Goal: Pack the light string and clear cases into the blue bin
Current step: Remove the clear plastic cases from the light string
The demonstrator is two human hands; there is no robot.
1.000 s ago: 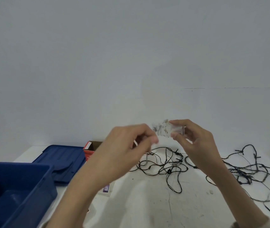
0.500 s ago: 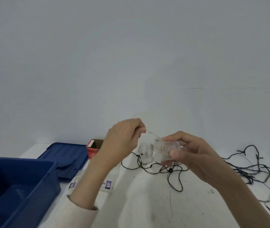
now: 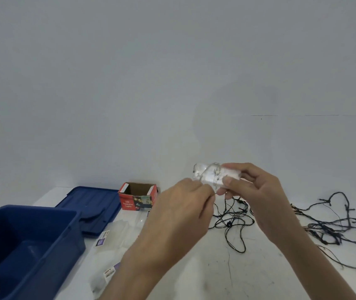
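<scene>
Both forearms reach up and forward from the bottom edge, hands raised at mid-frame, close together, nearly touching. Right hand [image 3: 253, 187]: palm turned leftward, thumb in front and fingers [image 3: 241, 169] curled behind, grip closed on a clear case [image 3: 210, 177]. Left hand [image 3: 181, 210]: back toward camera, fingers bunched in a pinch just below the case; whatever it pinches is too fine to tell.

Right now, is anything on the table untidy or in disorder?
Yes. The dark light string sprawls in loose tangles over the table's right side, not coiled. The blue bin looks empty, its lid lying behind it.
</scene>
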